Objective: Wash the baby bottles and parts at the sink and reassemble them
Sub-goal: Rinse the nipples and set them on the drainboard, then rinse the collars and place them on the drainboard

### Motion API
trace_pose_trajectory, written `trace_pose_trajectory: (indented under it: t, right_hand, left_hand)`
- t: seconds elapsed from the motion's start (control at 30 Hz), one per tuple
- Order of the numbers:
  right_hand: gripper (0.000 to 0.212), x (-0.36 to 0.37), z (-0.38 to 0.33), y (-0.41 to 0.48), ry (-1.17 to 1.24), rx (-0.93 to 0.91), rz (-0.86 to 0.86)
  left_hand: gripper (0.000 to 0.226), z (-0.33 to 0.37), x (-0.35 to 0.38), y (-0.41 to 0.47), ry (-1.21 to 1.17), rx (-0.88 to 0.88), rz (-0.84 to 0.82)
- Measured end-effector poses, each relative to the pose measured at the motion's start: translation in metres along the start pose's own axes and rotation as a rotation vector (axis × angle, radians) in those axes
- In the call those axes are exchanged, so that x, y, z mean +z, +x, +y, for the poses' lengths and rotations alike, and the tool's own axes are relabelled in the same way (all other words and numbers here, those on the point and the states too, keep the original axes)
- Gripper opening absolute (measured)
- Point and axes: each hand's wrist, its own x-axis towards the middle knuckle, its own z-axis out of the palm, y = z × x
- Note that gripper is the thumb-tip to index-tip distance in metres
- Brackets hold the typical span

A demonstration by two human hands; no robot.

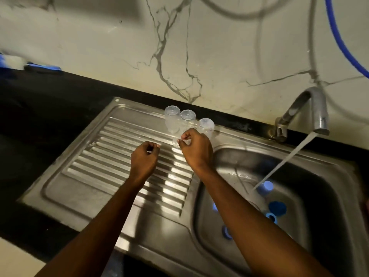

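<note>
Both grips over the drainboard (103, 160); bottles at its rear edge.
Three clear bottles (186, 121) stand inverted, touching. The right grip (196, 149) curls over a fourth clear piece (176, 143) just in front of them; hold cannot be confirmed. The left grip (144, 156) is curled, contents indeterminate. Blue parts (277, 208) lie in the sink (225, 156).

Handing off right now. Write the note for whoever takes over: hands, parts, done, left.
Left hand: loosely curled over the drainboard, nothing visible in it.
Right hand: fingers curled at a clear piece on the drainboard; grip unclear.
Done: three clear bottles stand inverted at the drainboard's back.
Left: blue parts lie in the basin, tap running; wash them, then reassemble.
</note>
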Motion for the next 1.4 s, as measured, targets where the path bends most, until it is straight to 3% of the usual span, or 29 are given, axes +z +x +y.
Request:
trace_pose_trajectory:
  t: [0.5, 0.9, 1.13, 1.4]
  right_hand:
    - [0.018, 0.051, -0.02, 0.024, -0.247, 0.047, -0.095]
    - [0.009, -0.001, 0.039, -0.034, 0.132, 0.118, 0.112]
    - [0.01, -0.048, 0.099, -0.07, 0.19, 0.191, 0.234]
    - [0.014, -0.085, 0.17, -0.103, 0.223, 0.339, 0.247]
  left_hand:
    - [0.018, -0.009, -0.005, 0.028, 0.061, 0.072, -0.087]
    - [0.018, 0.006, 0.04, -0.005, 0.074, 0.119, -0.157]
    - [0.013, 0.031, 0.098, -0.05, 0.076, 0.195, -0.252]
    - [0.015, 0.04, 0.173, -0.091, 0.136, 0.318, -0.428]
